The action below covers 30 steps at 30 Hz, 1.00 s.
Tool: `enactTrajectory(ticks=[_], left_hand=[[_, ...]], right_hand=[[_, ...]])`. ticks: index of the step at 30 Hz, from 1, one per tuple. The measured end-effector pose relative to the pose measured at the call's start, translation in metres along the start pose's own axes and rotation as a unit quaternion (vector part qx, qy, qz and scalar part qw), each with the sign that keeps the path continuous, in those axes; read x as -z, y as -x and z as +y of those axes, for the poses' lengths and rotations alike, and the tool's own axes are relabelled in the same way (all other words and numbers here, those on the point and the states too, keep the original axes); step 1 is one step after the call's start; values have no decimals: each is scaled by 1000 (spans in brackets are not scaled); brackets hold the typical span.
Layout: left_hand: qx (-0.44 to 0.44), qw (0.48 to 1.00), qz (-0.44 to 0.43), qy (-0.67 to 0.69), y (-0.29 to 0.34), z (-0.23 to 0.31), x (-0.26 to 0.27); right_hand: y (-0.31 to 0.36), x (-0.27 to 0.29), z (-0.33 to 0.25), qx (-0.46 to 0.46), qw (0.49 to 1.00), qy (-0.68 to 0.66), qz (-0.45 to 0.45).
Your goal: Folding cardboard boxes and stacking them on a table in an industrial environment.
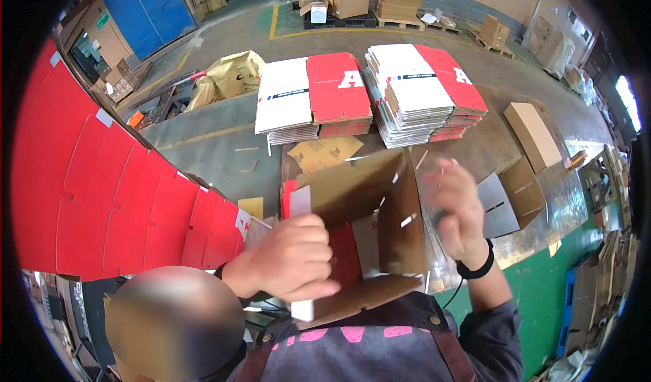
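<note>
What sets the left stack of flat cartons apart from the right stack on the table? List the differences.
The left stack is lower; the right stack is taller, with more sheets. The left stack sits fairly square, while the right stack is fanned, its edges stepping out. The left stack lies nearer the yellow sack; the right stack nearer the brown box. Both are flat red-and-white printed cartons.

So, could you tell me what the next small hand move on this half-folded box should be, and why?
Probably bring the right hand onto the upright brown flap and fold it inward: the left hand already presses the near wall of the box, while the right hand is off it.
</note>
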<state>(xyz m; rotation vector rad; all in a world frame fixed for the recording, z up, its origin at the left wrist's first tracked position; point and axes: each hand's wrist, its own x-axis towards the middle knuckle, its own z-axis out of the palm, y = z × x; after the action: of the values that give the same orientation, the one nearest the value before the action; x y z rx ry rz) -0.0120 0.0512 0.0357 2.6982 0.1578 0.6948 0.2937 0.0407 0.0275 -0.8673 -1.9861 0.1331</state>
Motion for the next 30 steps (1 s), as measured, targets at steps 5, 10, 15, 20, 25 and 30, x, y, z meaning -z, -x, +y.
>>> enactTrajectory(ticks=[5,10,15,20,25,30], left_hand=[[108,987,-94,-69,-38,3,-27],[115,988,94,-30,-4,-9,-62],[95,991,-65,-69,9,-11,-58],[140,988,-3,-59,9,-16,-67],[249,958,134,-47,8,14,-91],[245,953,-98,-150,4,19,-96]], right_hand=[[-15,-31,-21,179,916,-161,-321],[24,-33,6,49,972,-225,-49],[35,-41,9,160,947,-140,-243],[28,-66,-4,125,958,-95,-241],[37,-52,-9,-2,955,-56,-292],[-75,-18,-29,95,976,129,-149]])
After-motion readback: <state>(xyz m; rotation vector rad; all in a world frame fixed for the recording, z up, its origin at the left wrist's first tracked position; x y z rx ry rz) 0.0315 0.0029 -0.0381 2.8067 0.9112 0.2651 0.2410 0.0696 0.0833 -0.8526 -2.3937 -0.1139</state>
